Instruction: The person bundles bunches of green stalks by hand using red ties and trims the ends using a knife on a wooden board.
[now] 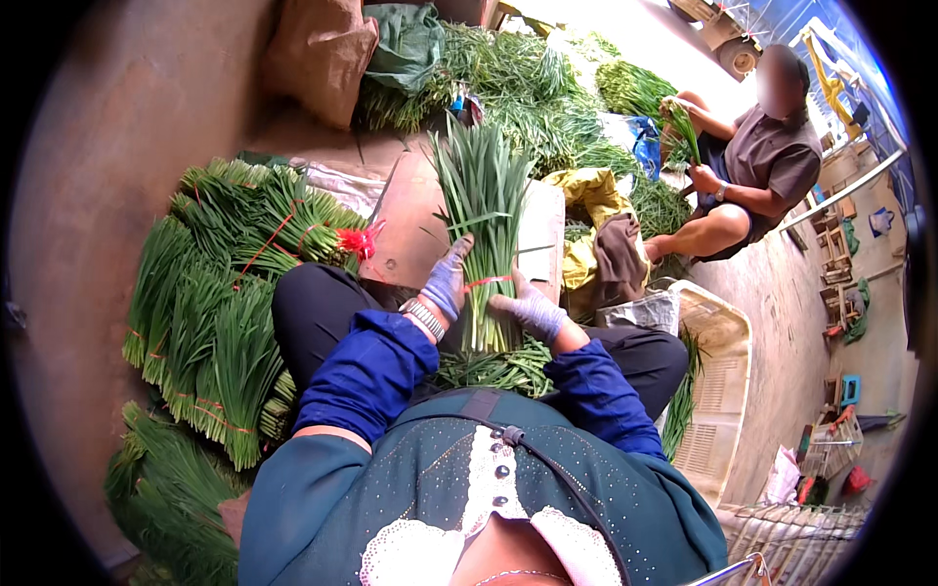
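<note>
A bundle of garlic chives [480, 190] stands between my two hands, leaves pointing away from me and pale stems towards my lap. A red tie [487, 282] circles it near the stem end. My left hand [445, 282], gloved and with a metal watch at the wrist, grips the bundle's left side. On the other side my gloved right hand [531, 308] presses its fingers against the stems just below the tie. Behind the bundle lies a wooden board [410, 220]. Loose cut leaves [495, 370] are heaped in my lap.
Tied chive bundles [212, 329] are stacked at my left, near a bunch of red ties [359, 240]. Loose chives [506, 80] cover the ground ahead. A yellow sack [582, 194] and a plastic crate [714, 395] stand at right. A seated co-worker [769, 154] holds chives.
</note>
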The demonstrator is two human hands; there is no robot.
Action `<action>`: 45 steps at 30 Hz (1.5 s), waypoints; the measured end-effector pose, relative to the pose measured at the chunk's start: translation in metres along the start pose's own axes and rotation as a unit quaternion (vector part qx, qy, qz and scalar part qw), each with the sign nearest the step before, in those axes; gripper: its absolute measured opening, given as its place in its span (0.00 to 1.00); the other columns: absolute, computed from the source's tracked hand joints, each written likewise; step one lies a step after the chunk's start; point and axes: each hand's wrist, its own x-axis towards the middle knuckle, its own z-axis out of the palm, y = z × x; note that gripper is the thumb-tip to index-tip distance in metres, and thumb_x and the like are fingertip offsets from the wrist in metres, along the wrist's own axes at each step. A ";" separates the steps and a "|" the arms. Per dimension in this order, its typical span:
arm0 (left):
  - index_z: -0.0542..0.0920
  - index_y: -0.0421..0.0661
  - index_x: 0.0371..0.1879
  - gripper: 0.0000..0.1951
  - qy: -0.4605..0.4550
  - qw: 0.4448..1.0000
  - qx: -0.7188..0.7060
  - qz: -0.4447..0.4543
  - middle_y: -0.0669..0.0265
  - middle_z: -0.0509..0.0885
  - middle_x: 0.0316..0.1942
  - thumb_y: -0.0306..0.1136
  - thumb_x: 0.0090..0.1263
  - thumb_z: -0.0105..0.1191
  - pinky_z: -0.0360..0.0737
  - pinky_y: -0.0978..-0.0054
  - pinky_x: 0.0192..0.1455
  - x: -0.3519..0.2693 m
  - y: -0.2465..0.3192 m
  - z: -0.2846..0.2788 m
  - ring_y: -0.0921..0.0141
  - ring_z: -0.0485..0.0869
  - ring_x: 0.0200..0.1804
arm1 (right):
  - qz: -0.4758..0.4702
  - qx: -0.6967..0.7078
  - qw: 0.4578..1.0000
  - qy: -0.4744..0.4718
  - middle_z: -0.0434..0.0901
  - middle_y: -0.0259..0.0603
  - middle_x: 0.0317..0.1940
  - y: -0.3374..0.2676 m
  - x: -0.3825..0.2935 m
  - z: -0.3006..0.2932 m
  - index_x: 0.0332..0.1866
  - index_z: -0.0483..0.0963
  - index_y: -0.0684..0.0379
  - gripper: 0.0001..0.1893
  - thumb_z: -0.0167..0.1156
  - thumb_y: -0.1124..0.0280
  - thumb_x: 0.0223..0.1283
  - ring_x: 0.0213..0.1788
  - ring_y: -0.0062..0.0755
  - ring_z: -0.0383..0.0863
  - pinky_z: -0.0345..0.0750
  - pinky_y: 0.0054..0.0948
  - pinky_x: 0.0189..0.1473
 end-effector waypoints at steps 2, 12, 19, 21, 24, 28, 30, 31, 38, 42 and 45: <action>0.75 0.42 0.62 0.23 -0.022 0.998 -0.004 0.052 0.56 0.83 0.57 0.43 0.74 0.54 0.79 0.55 0.63 0.003 0.009 -0.009 0.58 0.84 0.54 | -0.014 0.090 0.996 -0.008 0.73 0.42 0.56 -0.020 0.003 0.015 0.78 0.48 0.62 0.48 0.69 0.65 0.56 0.47 0.26 0.76 0.77 0.24 0.48; 0.79 0.46 0.59 0.23 -0.023 0.977 -0.080 0.195 0.62 0.83 0.57 0.48 0.72 0.53 0.76 0.54 0.64 0.001 0.092 -0.010 0.58 0.81 0.57 | -0.058 -0.221 0.973 -0.038 0.76 0.52 0.58 -0.109 0.022 -0.002 0.78 0.51 0.59 0.57 0.76 0.67 0.38 0.61 0.42 0.75 0.71 0.32 0.65; 0.71 0.43 0.60 0.20 0.339 0.608 0.237 0.678 0.59 0.76 0.61 0.36 0.71 0.53 0.69 0.64 0.68 -0.081 0.232 0.012 0.65 0.74 0.62 | -0.211 -0.634 0.744 0.000 0.80 0.47 0.49 -0.081 0.069 -0.023 0.74 0.60 0.45 0.45 0.69 0.55 0.45 0.54 0.50 0.80 0.71 0.50 0.58; 0.65 0.40 0.68 0.25 0.295 0.514 0.342 0.729 0.56 0.72 0.66 0.30 0.73 0.52 0.65 0.64 0.73 -0.077 0.202 0.059 0.64 0.70 0.67 | -0.157 -0.625 0.764 -0.008 0.78 0.46 0.54 -0.021 0.094 -0.035 0.67 0.66 0.47 0.36 0.67 0.56 0.49 0.59 0.49 0.77 0.66 0.52 0.64; 0.62 0.40 0.71 0.31 0.123 0.651 0.493 0.564 0.57 0.70 0.69 0.22 0.69 0.55 0.64 0.65 0.74 -0.036 0.164 0.043 0.63 0.68 0.71 | -0.243 -0.554 0.795 0.052 0.78 0.49 0.57 -0.022 0.099 -0.040 0.65 0.70 0.50 0.33 0.66 0.56 0.52 0.59 0.50 0.77 0.69 0.48 0.64; 0.58 0.38 0.73 0.47 0.029 0.416 0.870 0.264 0.43 0.65 0.70 0.41 0.56 0.68 0.62 0.59 0.74 0.014 0.081 0.047 0.50 0.66 0.72 | -0.257 -0.440 0.816 0.273 0.79 0.49 0.51 -0.012 0.083 -0.112 0.60 0.74 0.54 0.28 0.67 0.58 0.53 0.56 0.52 0.77 0.74 0.45 0.60; 0.54 0.37 0.75 0.53 0.018 0.280 0.955 0.092 0.44 0.59 0.73 0.52 0.54 0.67 0.52 0.49 0.77 0.031 0.049 0.057 0.49 0.58 0.76 | -0.193 -0.469 0.776 0.374 0.80 0.50 0.51 0.001 0.075 -0.167 0.61 0.72 0.55 0.29 0.69 0.65 0.51 0.54 0.53 0.79 0.76 0.44 0.57; 0.55 0.38 0.74 0.57 -0.002 0.250 0.965 0.075 0.45 0.59 0.74 0.53 0.48 0.71 0.50 0.44 0.77 0.042 0.031 0.052 0.50 0.56 0.76 | -0.131 -0.482 0.752 0.431 0.80 0.52 0.50 0.022 0.062 -0.197 0.62 0.70 0.58 0.32 0.70 0.67 0.49 0.54 0.53 0.79 0.76 0.43 0.58; 0.49 0.45 0.78 0.62 -0.013 0.153 0.988 0.007 0.43 0.66 0.68 0.47 0.45 0.76 0.59 0.46 0.73 0.093 -0.007 0.018 0.49 0.66 0.71 | 0.218 -0.394 0.808 0.380 0.68 0.60 0.66 0.107 0.025 -0.286 0.74 0.59 0.54 0.48 0.74 0.62 0.43 0.69 0.55 0.68 0.67 0.41 0.70; 0.51 0.40 0.77 0.59 -0.057 0.221 0.969 -0.093 0.46 0.79 0.55 0.46 0.47 0.74 0.76 0.61 0.62 0.123 0.024 0.026 0.54 0.80 0.58 | 0.116 -0.337 0.877 0.322 0.84 0.52 0.38 0.087 0.032 -0.300 0.49 0.79 0.60 0.21 0.70 0.61 0.51 0.44 0.42 0.84 0.78 0.37 0.49; 0.56 0.32 0.72 0.58 -0.111 0.349 0.917 -0.157 0.42 0.82 0.49 0.48 0.42 0.75 0.77 0.62 0.60 0.131 0.056 0.038 0.48 0.81 0.54 | -0.034 -0.334 0.910 0.243 0.82 0.42 0.29 0.011 0.023 -0.292 0.42 0.79 0.68 0.20 0.70 0.62 0.51 0.34 0.25 0.79 0.78 0.30 0.39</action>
